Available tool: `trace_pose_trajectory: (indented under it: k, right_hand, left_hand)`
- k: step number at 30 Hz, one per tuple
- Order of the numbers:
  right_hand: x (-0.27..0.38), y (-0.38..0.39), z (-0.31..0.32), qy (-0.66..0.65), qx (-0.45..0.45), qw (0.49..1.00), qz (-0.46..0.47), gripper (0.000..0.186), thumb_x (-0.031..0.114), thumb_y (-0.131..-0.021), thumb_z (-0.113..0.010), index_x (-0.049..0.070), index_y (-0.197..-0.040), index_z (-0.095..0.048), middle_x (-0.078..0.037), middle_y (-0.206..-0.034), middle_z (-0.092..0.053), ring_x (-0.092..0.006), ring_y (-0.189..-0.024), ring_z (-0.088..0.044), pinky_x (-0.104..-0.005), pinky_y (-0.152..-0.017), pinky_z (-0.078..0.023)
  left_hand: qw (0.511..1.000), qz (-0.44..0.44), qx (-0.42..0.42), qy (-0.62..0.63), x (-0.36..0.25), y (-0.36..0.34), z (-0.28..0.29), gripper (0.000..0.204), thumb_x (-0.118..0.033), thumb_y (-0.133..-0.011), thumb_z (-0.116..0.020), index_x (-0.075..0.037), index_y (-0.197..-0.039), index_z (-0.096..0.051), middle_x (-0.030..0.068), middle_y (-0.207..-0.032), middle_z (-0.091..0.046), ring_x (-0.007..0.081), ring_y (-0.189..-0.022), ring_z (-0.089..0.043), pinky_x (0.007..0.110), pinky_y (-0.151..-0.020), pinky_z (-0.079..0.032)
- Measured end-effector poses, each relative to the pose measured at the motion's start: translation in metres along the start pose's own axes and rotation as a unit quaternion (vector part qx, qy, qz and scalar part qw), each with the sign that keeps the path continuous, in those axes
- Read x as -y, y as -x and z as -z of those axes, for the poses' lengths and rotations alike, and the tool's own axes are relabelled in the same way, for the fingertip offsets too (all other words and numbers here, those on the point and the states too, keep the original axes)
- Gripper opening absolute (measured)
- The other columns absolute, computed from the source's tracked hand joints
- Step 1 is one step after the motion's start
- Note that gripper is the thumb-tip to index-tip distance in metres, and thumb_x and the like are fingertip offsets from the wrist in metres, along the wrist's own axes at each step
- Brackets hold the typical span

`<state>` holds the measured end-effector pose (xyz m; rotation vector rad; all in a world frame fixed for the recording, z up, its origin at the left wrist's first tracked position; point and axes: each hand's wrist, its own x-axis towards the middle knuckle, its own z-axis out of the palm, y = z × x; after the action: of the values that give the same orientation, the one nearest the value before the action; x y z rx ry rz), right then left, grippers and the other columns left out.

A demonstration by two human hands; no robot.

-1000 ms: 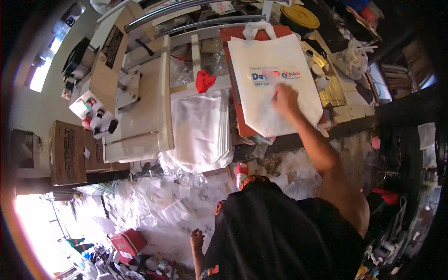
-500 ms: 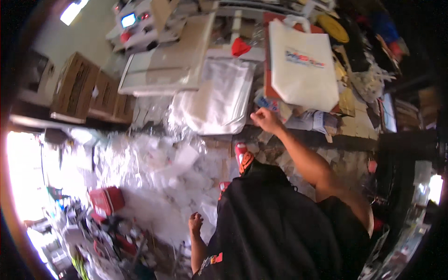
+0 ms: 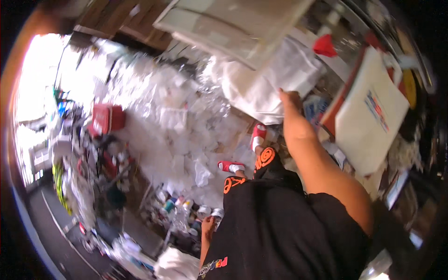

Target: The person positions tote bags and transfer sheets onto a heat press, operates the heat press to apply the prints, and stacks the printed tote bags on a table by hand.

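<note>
My right arm reaches forward, and my right hand (image 3: pixel 291 99) is at the near edge of a stack of white bags (image 3: pixel 266 86) in clear plastic. Its thumb and fingers look apart; I make out nothing held, though the hand is slightly smeared. My left hand (image 3: pixel 208 227) hangs low beside my body, fingers loosely bent and holding nothing. Behind it on the floor lie several small containers (image 3: pixel 186 207). To the right of my right hand, a cream-white carry bag (image 3: pixel 371 112) with a printed mark lies on a red board (image 3: pixel 331 112).
A framed flat panel (image 3: pixel 233 28) overlaps the bags' far side. A small red cloth-like piece (image 3: pixel 325 45) lies beyond them. Crumpled clear plastic (image 3: pixel 144 102) covers much of the floor. A red box (image 3: pixel 107 117) stands at left, near piled clutter. Brown cartons (image 3: pixel 126 21) stand at the back left.
My view has turned left and down, so the worktable now sits tilted at upper right. My right hand has come to the edge of the white bags. My left hand still hangs low.
</note>
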<state>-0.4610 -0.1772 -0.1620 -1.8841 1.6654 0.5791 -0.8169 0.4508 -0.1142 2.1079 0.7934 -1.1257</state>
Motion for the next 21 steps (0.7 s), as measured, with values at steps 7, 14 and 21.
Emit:
trace_pose_trajectory:
  k: [7, 14, 21]
  right_hand:
    - [-0.004, -0.013, -0.031, 0.015, -0.011, 1.0, 0.004, 0.059, 0.051, -0.079, -0.067, 0.001, -0.111, -0.07, -0.018, -0.122, -0.065, -0.037, -0.117, -0.06, -0.047, -0.1, -0.046]
    - [-0.037, -0.058, -0.059, -0.089, -0.054, 0.994, 0.015, 0.052, 0.034, -0.076, -0.068, -0.002, -0.113, -0.066, -0.025, -0.114, -0.066, -0.0382, -0.112, -0.061, -0.0462, -0.095, -0.048]
    - [-0.171, 0.029, -0.046, -0.525, 0.272, 0.796, 0.131, 0.04, 0.004, -0.089, -0.059, -0.004, -0.127, -0.054, -0.015, -0.12, -0.064, -0.0291, -0.107, -0.063, -0.0423, -0.095, -0.051]
  left_hand:
    - [0.99, 0.095, -0.042, 0.099, 0.012, 0.031, -0.065, 0.04, -0.03, -0.09, -0.06, 0.001, -0.115, -0.065, 0.018, -0.1, -0.071, 0.0221, -0.088, -0.069, 0.032, -0.076, -0.054]
    - [0.992, 0.096, -0.031, 0.078, 0.043, 0.032, -0.07, 0.042, -0.03, -0.09, -0.059, 0.003, -0.117, -0.064, 0.0172, -0.101, -0.071, 0.0236, -0.084, -0.069, 0.035, -0.078, -0.054]
    - [0.953, 0.06, 0.028, 0.295, 0.057, -0.022, -0.08, 0.053, -0.046, -0.095, -0.055, -0.002, -0.126, -0.055, 0.0127, -0.107, -0.069, 0.0234, -0.081, -0.068, 0.033, -0.068, -0.053]
